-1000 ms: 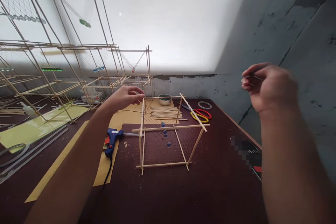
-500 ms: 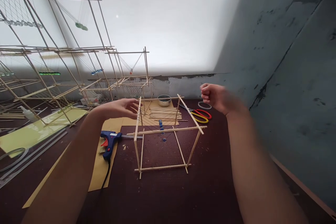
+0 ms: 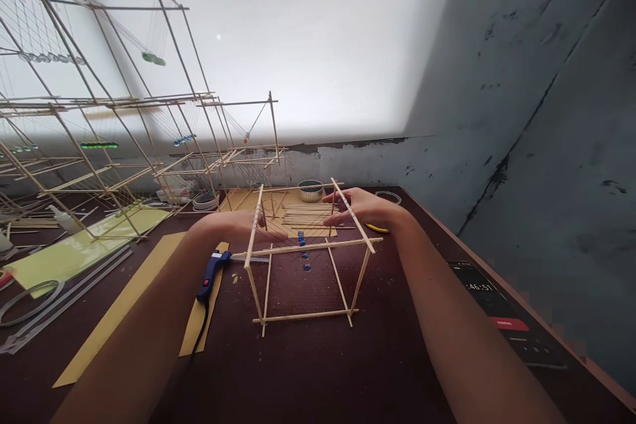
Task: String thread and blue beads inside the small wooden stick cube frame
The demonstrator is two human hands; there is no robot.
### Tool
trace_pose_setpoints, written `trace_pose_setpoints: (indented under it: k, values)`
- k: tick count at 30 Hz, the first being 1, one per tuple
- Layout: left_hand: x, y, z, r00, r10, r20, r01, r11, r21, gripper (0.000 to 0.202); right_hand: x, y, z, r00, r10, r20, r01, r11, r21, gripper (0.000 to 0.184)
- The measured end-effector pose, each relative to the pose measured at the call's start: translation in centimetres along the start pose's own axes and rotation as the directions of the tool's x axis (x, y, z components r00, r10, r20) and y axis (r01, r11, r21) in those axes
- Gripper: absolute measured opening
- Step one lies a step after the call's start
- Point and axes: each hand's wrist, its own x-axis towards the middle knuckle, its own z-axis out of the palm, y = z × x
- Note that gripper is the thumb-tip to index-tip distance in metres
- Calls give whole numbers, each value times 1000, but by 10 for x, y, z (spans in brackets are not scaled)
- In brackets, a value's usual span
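In the middle of the head view, a small box-shaped frame of wooden sticks stands on the dark table. Blue glass marbles hang inside it on thin threads from the two top side sticks. My left hand is at the frame's left side, its stretched fingers reaching in below the top stick, near the threads. From the right side, my right hand reaches in behind the top stick, with thumb and fingers apart. Neither hand visibly grips anything; whether the fingertips touch threads I cannot tell.
A blue glue gun lies left of the frame on yellow card. Behind are loose sticks, a metal bowl and a partly hidden yellow scissors handle. Larger stick frames rise at left. A phone lies at right.
My right hand has come left and down from the air to the frame's right side, its curled fingers now spread. My left hand has reached further into the frame. The view has shifted slightly.
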Motion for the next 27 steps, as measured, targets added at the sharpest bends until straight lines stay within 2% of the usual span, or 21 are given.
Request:
trace_pose_setpoints:
  k: [2,4,6,9,12,16,22,27]
  values:
    - [-6,8,-2,985,-81,151,57,986,154,32,3,2,2,999,-33,-26,34,999,9,72]
    - [-9,10,-1,971,-133,200,82,966,246,38,6,6,1,997,-50,-54,50,999,0,60]
    - [-6,5,4,963,-114,244,61,975,215,37,8,9,0,996,-55,-75,55,998,-15,48]
    - [7,-11,19,946,-10,325,9,1000,4,40,9,10,-2,992,-64,-107,61,998,-32,37]
    - [25,-28,35,936,80,343,-23,985,-168,43,8,9,-2,990,-75,-122,69,996,-49,35]
    - [38,-39,48,918,128,375,-24,962,-271,43,8,10,-1,988,-75,-138,67,996,-58,35]
    - [38,-30,54,932,132,337,15,917,-399,37,9,14,0,985,-63,-163,55,997,-55,37]
    - [39,-24,58,964,40,263,112,835,-539,31,8,12,-1,984,-65,-164,57,997,-50,36]
